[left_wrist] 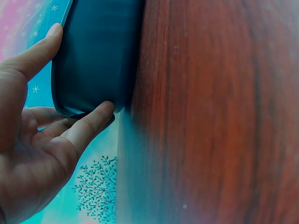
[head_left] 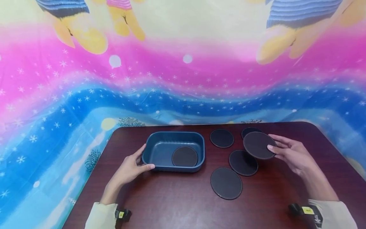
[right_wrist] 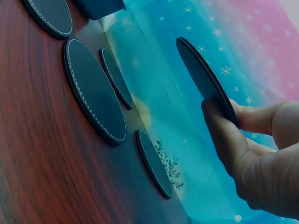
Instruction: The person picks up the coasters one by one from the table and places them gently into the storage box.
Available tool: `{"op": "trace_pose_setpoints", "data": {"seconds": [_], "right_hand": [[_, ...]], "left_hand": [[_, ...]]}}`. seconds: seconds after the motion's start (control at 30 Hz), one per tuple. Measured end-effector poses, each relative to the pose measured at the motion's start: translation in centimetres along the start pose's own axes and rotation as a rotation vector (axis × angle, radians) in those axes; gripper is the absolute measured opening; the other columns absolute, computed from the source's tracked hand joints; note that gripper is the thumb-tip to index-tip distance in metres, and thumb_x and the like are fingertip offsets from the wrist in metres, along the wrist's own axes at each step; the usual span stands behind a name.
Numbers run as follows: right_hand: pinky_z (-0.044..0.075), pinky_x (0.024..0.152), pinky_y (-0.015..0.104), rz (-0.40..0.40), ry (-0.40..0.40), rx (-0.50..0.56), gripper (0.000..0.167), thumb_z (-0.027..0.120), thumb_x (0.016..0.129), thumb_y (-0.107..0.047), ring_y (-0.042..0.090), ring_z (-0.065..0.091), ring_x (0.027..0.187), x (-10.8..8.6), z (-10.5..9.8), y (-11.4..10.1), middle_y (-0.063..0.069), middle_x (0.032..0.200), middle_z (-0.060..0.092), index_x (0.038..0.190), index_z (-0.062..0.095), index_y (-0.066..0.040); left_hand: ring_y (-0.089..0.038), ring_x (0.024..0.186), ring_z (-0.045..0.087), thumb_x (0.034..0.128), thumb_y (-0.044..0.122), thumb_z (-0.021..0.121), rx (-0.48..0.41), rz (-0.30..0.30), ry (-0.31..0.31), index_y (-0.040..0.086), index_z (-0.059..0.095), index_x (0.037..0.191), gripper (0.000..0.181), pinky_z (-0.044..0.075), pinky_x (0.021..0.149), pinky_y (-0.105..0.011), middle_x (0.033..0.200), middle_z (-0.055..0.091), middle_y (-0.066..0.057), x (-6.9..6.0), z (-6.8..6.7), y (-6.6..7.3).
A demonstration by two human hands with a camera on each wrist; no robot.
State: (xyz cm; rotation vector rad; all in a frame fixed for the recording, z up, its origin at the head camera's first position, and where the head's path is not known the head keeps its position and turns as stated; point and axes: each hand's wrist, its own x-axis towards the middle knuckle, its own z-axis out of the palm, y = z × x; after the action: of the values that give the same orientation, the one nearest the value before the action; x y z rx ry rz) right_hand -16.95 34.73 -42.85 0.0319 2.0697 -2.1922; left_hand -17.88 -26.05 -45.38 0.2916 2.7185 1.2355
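Observation:
My left hand (head_left: 129, 169) grips the left end of a dark blue-green rectangular container (head_left: 173, 169), thumb at the front rim and fingers along the side. One round dark coaster (head_left: 185, 156) lies inside it, at the right. Above the table, my right hand (head_left: 297, 156) pinches another round coaster (head_left: 258, 145) by its edge, thumb on one face and fingers on the other. In the right wrist view this held coaster (right_wrist: 208, 81) is tilted and apart from those on the table. The left wrist view shows the container's outer wall (left_wrist: 96, 56) between thumb and fingers.
Several more stitched coasters lie flat right of the container: a near one (head_left: 226, 183), a middle one (head_left: 243, 163), a far one (head_left: 221, 138), and one (head_left: 251, 131) partly hidden behind the held coaster. A patterned cloth (head_left: 171, 79) hangs behind the dark red-brown table (head_left: 171, 203).

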Motion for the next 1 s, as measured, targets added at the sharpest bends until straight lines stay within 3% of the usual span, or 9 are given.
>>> {"op": "trace_pose_setpoints", "data": {"seconds": [0.2, 0.4, 0.57, 1.0], "right_hand": [[0.064, 0.08, 0.021, 0.002, 0.005, -0.017, 0.049, 0.072, 0.102, -0.003, 0.004, 0.079, 0.094, 0.4, 1.1, -0.2, -0.019, 0.112, 0.076, 0.145, 0.062, -0.025], [0.064, 0.081, 0.021, 0.037, 0.008, -0.047, 0.054, 0.073, 0.102, -0.006, 0.004, 0.079, 0.094, 0.8, 2.1, -0.2, -0.021, 0.111, 0.074, 0.151, 0.059, -0.023], [0.064, 0.084, 0.021, 0.049, 0.01, -0.108, 0.074, 0.075, 0.101, -0.011, 0.003, 0.079, 0.095, 1.2, 3.0, -0.3, -0.024, 0.111, 0.07, 0.166, 0.04, -0.006], [0.064, 0.088, 0.024, 0.04, -0.018, -0.188, 0.081, 0.075, 0.102, -0.015, 0.005, 0.079, 0.098, 2.2, 5.2, -0.5, -0.014, 0.119, 0.066, 0.167, 0.03, 0.003]], "left_hand": [[-0.04, 0.142, 0.06, 0.0917, 0.045, 0.086, 0.001, 0.006, -0.001, 0.009, 0.022, 0.172, 0.109, 0.059, 0.106, -0.05, 0.164, 0.046, -0.028, 0.0, 0.0, 0.1], [-0.041, 0.142, 0.059, 0.0915, 0.045, 0.086, 0.005, 0.006, 0.0, 0.009, 0.022, 0.172, 0.109, 0.06, 0.105, -0.05, 0.164, 0.046, -0.028, -0.1, 0.1, 0.0], [-0.041, 0.142, 0.059, 0.0914, 0.044, 0.086, -0.006, 0.004, -0.002, 0.009, 0.021, 0.172, 0.11, 0.06, 0.105, -0.05, 0.165, 0.045, -0.028, -0.2, 0.1, -0.1], [-0.041, 0.143, 0.059, 0.0916, 0.043, 0.086, 0.0, 0.009, 0.001, 0.008, 0.021, 0.172, 0.11, 0.059, 0.105, -0.05, 0.165, 0.045, -0.028, 0.0, 0.0, 0.0]]}}
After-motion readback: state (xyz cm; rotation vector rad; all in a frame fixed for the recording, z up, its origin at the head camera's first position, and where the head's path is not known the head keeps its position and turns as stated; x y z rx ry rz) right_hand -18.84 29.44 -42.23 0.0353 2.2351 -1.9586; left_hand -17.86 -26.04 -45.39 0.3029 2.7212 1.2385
